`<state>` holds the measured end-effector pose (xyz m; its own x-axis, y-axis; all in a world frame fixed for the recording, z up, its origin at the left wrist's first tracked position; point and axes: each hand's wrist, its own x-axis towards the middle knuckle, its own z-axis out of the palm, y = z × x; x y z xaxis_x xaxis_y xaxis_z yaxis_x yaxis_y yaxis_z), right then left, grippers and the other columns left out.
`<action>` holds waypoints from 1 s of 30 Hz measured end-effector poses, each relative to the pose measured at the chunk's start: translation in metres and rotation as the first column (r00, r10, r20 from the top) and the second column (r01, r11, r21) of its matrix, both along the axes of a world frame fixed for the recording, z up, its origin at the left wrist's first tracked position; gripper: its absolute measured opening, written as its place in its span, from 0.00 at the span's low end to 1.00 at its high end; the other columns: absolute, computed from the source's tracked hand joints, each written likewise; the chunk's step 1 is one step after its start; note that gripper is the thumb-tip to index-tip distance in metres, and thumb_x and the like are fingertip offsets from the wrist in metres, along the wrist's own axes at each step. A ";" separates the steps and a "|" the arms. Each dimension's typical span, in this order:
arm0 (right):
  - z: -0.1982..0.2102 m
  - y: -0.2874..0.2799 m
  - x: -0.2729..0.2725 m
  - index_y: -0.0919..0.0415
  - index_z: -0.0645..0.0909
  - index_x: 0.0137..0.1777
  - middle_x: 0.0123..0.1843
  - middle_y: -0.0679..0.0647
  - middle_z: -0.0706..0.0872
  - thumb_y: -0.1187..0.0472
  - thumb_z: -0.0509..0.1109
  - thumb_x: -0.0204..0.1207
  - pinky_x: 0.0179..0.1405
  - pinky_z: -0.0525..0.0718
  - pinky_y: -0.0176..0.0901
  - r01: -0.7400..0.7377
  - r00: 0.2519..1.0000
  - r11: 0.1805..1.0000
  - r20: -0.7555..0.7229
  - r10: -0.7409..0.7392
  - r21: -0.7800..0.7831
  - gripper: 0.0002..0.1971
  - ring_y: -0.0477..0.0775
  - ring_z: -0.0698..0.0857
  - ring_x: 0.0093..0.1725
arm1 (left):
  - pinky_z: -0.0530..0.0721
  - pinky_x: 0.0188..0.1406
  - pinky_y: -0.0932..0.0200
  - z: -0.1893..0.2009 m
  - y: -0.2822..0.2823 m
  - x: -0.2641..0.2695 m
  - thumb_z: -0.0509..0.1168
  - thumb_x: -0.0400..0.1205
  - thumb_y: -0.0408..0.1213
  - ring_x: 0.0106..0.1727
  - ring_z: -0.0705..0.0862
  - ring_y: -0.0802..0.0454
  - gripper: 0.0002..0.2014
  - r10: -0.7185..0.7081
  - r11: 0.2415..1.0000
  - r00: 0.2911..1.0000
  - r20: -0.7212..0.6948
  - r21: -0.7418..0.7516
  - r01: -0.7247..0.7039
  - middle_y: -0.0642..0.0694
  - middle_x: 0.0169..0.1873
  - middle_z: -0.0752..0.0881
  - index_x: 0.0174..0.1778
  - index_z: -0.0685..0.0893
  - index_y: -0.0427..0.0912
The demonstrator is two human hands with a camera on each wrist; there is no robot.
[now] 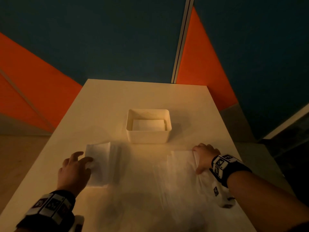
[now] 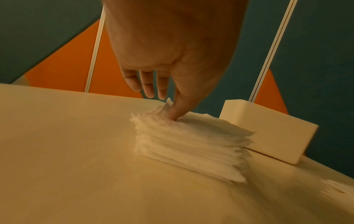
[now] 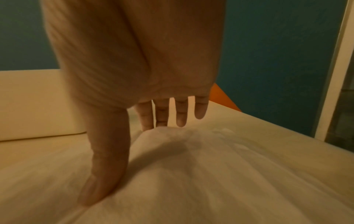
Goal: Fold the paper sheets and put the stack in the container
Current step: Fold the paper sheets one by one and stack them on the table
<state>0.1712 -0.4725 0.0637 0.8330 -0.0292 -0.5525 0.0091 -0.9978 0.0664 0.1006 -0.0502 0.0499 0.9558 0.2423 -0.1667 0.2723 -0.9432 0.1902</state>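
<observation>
A white box sits in the middle of the table. Some folded paper already lies flat inside it.

The left hand is on a small stack of paper sheets, just left of the box. In the left wrist view its thumb pushes down on the top of the stack near one corner, and the top sheet curls up a little there. The other fingers hang loose and hold nothing.

The right hand lies flat and wide on a big sheet on the right side. Its fingers are straight and its thumb presses the sheet down. The sheet looks blurry, so it may be sliding.

What could go wrong? The paper is thin and soft. If the right hand drags too fast, the sheet may bunch up or tear. If the thumb lets go, the stack may slip and fan out. A crooked fold may not fit the box.
</observation>
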 end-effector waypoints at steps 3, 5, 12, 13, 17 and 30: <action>0.003 -0.001 0.000 0.47 0.68 0.71 0.71 0.50 0.69 0.45 0.85 0.55 0.70 0.71 0.59 -0.007 1.000 1.000 0.015 0.006 0.020 0.44 0.59 0.69 0.71 | 0.75 0.63 0.41 0.001 0.000 0.000 0.67 0.77 0.40 0.69 0.70 0.38 0.18 -0.002 1.000 1.000 -0.001 0.003 0.002 0.46 0.74 0.70 0.64 0.83 0.56; 0.003 -0.001 -0.001 0.46 0.67 0.71 0.70 0.49 0.69 0.46 0.85 0.55 0.69 0.71 0.59 -0.025 0.999 0.999 0.032 0.024 0.031 0.44 0.59 0.70 0.71 | 0.75 0.64 0.42 0.001 0.000 0.000 0.67 0.78 0.41 0.69 0.70 0.39 0.18 -0.009 1.000 1.000 -0.007 0.011 0.009 0.46 0.74 0.69 0.64 0.82 0.57; 0.006 -0.005 -0.011 0.44 0.67 0.74 0.69 0.48 0.72 0.43 0.83 0.56 0.67 0.72 0.57 -0.070 0.989 0.997 0.131 0.065 0.034 0.45 0.56 0.73 0.68 | 0.72 0.67 0.40 0.003 -0.003 0.000 0.67 0.77 0.42 0.72 0.67 0.39 0.20 -0.023 0.998 1.000 -0.004 0.055 0.023 0.46 0.76 0.67 0.66 0.80 0.58; 0.007 -0.006 -0.012 0.43 0.68 0.72 0.68 0.47 0.73 0.42 0.83 0.56 0.66 0.73 0.56 -0.063 0.987 0.997 0.154 0.055 0.051 0.44 0.56 0.74 0.67 | 0.72 0.67 0.39 0.006 -0.005 0.000 0.68 0.76 0.42 0.73 0.66 0.38 0.21 -0.025 0.997 1.000 0.003 0.072 0.025 0.45 0.76 0.66 0.67 0.80 0.58; 0.015 -0.008 -0.015 0.42 0.79 0.53 0.57 0.43 0.77 0.44 0.78 0.65 0.61 0.69 0.49 -0.040 0.960 0.984 0.281 -0.010 0.173 0.19 0.52 0.76 0.62 | 0.71 0.67 0.33 0.020 -0.017 0.002 0.73 0.73 0.46 0.74 0.65 0.35 0.25 -0.059 0.995 0.995 0.078 0.081 0.053 0.41 0.76 0.67 0.68 0.80 0.55; 0.098 0.051 -0.023 0.70 0.84 0.50 0.43 0.60 0.90 0.71 0.70 0.76 0.40 0.85 0.38 0.075 0.888 0.190 0.021 -0.458 0.979 0.05 0.49 0.87 0.39 | 0.75 0.67 0.54 0.063 -0.117 0.016 0.67 0.56 0.76 0.59 0.79 0.62 0.35 -0.316 0.514 0.928 -0.199 -0.858 -0.008 0.61 0.56 0.82 0.55 0.82 0.61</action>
<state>0.1482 -0.4218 0.1621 0.9881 0.0922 -0.1230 -0.0964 -0.2517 -0.9630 0.1171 -0.1670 0.1132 0.8223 -0.3108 -0.4767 0.3315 -0.4192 0.8452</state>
